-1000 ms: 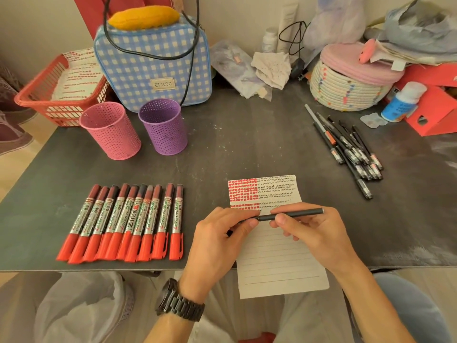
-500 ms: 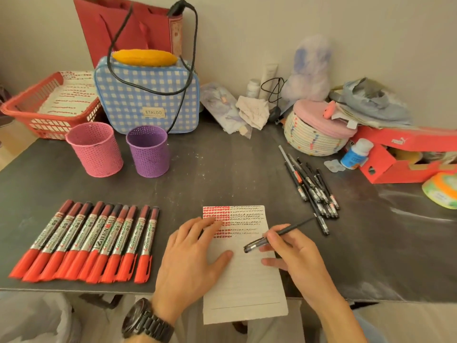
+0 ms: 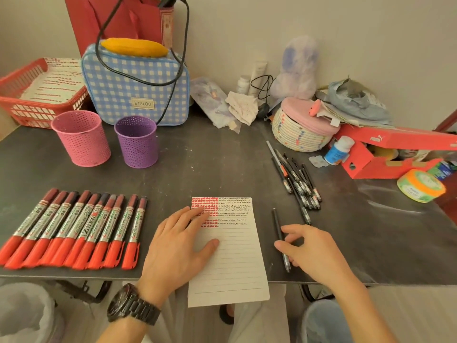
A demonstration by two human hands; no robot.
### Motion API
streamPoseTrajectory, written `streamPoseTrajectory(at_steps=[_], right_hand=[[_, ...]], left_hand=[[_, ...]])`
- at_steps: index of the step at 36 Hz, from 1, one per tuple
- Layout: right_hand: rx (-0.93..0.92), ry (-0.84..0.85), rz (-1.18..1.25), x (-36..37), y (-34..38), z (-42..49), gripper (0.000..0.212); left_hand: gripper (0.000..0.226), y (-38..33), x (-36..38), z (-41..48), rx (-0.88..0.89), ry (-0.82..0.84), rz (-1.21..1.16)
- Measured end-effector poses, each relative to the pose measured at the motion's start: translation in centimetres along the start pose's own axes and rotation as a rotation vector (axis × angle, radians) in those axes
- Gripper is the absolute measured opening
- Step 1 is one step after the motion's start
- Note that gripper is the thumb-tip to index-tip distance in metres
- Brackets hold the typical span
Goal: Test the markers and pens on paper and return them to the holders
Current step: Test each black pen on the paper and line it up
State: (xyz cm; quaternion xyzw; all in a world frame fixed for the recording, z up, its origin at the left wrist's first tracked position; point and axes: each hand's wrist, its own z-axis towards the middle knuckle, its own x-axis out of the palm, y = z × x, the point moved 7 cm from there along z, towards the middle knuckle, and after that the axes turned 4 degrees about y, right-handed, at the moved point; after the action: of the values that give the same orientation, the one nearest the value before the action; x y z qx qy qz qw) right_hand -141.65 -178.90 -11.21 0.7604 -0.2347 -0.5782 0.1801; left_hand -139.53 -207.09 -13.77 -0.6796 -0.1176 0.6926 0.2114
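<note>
**Two hands, a pen-test sheet and a black pen lying loose**

A person's left hand (image 3: 178, 246) lies flat on a lined paper sheet (image 3: 235, 268) at the near edge of a dark counter (image 3: 210, 169). Its grip is apart, with the fingers straight and spread over rows of red and black test marks. The right hand (image 3: 311, 248) sits just right of the sheet, its grip loose and apart. Its thumb and forefinger are either side of a black pen (image 3: 277, 221) that lies on the counter; whether they touch it cannot be told. A row of red markers (image 3: 74, 229) lies left of the sheet. A heap of black pens (image 3: 299, 181) lies beyond the right hand. A pink mesh holder (image 3: 82, 138) and a purple mesh holder (image 3: 137, 142) stand upright behind the markers.
</note>
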Motion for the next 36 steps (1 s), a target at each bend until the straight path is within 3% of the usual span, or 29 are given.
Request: streamPoseTrajectory(at_steps=[4,11,24,31,36], right_hand=[[-0.03,-0.016,-0.121,0.1,0.5,-0.1,0.036],[0.005,-0.116,-0.142,0.1,-0.5,-1.0,0.009],[0.014,-0.152,-0.105,-0.2,-1.3,-1.6,0.004],[0.086,-0.451,-0.127,-3.8,-1.5,0.2,0.018],[0.227,-0.398,-0.261,-4.0,-2.4,2.4,0.043]], left_hand=[[0.074,-0.1,-0.1,-0.1,0.001,-0.004,-0.014],[0.072,0.0,0.0,-0.2,0.003,-0.008,-0.002],[0.071,-0.1,-0.1,-0.2,0.004,-0.01,-0.002],[0.069,-0.2,-0.2,-0.3,0.005,-0.011,0.013],[0.067,-0.2,-0.1,-0.3,0.004,-0.015,0.013]])
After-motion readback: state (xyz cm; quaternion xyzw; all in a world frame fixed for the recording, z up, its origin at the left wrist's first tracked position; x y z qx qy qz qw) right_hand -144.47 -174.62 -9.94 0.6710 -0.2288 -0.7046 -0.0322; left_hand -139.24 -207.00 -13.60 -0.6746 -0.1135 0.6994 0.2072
